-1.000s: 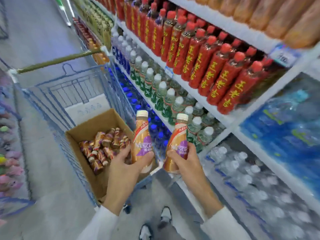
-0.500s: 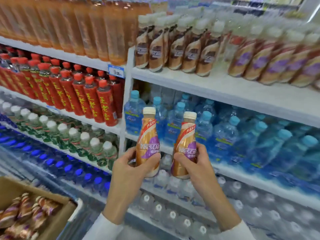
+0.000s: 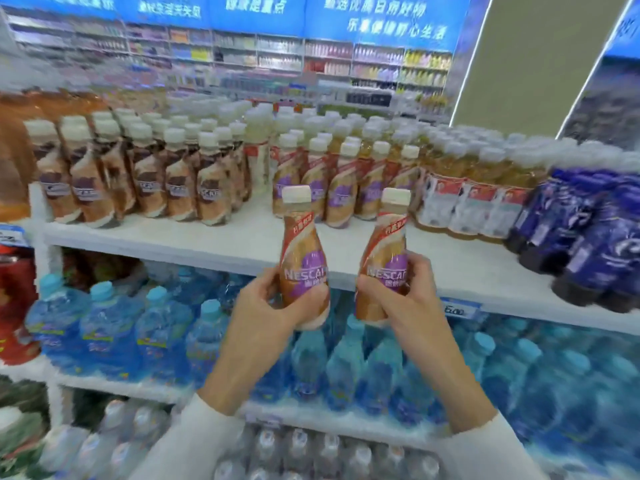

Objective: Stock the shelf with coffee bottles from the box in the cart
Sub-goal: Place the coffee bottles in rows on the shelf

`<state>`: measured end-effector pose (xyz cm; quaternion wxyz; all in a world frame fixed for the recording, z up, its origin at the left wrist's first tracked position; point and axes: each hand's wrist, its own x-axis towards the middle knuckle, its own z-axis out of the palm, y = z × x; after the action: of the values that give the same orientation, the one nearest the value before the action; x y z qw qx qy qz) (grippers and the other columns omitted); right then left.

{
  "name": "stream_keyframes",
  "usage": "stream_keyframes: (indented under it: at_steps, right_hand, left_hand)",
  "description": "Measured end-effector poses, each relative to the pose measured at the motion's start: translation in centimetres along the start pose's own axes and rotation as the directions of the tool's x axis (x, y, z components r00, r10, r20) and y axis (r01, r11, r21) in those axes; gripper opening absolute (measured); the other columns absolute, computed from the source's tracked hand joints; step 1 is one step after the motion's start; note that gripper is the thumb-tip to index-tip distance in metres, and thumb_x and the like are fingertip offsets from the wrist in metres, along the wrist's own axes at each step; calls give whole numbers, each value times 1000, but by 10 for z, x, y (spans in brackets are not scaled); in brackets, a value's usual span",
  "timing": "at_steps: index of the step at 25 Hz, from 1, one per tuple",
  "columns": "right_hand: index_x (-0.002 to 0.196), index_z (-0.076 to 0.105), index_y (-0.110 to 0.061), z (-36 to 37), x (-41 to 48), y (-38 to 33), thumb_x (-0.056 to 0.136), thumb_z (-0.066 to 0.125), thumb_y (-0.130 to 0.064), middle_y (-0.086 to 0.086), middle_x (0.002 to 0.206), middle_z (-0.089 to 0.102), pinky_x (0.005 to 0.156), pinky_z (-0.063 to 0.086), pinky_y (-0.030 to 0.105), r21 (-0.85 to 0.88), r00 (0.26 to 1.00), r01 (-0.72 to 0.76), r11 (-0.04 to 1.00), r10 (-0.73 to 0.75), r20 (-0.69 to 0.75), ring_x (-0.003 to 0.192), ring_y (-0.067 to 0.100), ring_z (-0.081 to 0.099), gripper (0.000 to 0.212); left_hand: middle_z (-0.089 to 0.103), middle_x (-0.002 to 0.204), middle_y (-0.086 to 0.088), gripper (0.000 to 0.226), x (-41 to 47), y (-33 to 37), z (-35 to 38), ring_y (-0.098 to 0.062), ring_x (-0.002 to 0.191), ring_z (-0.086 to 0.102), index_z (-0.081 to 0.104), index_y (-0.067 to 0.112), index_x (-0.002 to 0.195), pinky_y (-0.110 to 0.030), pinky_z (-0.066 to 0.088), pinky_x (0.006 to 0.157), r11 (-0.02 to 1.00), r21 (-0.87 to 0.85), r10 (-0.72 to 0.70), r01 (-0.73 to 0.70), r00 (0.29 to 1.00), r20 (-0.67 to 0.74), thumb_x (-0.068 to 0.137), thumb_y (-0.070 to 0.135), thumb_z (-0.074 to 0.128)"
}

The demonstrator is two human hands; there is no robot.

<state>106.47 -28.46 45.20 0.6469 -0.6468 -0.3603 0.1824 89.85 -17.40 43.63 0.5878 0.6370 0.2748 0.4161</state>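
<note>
So a second ago they were over the cart with the box of coffee right under their hands. Now they've turned and come up to the shelf (image 3: 207, 240), and the cart and box are out of sight. That means the grab is done and the carry is pretty much done too. What's left for this pair is setting them down.

Both bottles are up at the front edge of the shelf but not on it yet. They're right in front of the purple-label row (image 3: 343, 188), which looks like the same product, and there's bare shelf in front of that row. My guess is that's the landing spot.

The left hand (image 3: 270, 306) is wrapped round the lower half of the left bottle (image 3: 303, 251), thumb across the label, and it's sitting about upright. The right hand (image 3: 405, 303) has the right bottle (image 3: 386, 251) the same way, with its cap leaning a bit to the right. Both forearms come straight up from below in white sleeves. The two bottles are close together but not touching.

Brown-label bottles (image 3: 180, 181) are off to the left and dark blue bottles (image 3: 588, 216) to the right, so they'll want to keep these in their own lane.
</note>
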Motion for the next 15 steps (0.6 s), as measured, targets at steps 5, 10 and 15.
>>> stream_keyframes:
  at_steps: [5,10,15]
  right_hand:
    - [121,39,-30,-17,70,-8,80,83,-25,-10,111,61,69,52,15,-88,994,75,993,-82,-74,88,-6,64,60]
    - [125,34,-29,-19,97,14,81,83,-21,-11,118,58,66,48,2,-129,998,46,991,-51,-40,88,-20,59,66]
    - [126,31,-34,-20,99,28,77,88,-26,-17,120,54,73,48,3,-126,998,44,991,-50,-48,98,-19,59,75]
  left_hand:
    - [75,100,17,44,84,9,42,0,92,70,64,32,106,-16,55,77,980,164,94,-108,991,91,71,35,90]
    - [64,105,27,52,124,-12,55,3,98,63,53,41,114,-21,54,85,963,254,64,-93,990,122,76,35,88]
    - [61,112,29,65,130,-19,52,5,105,60,51,37,133,-12,48,78,964,247,54,-98,983,178,78,35,86]
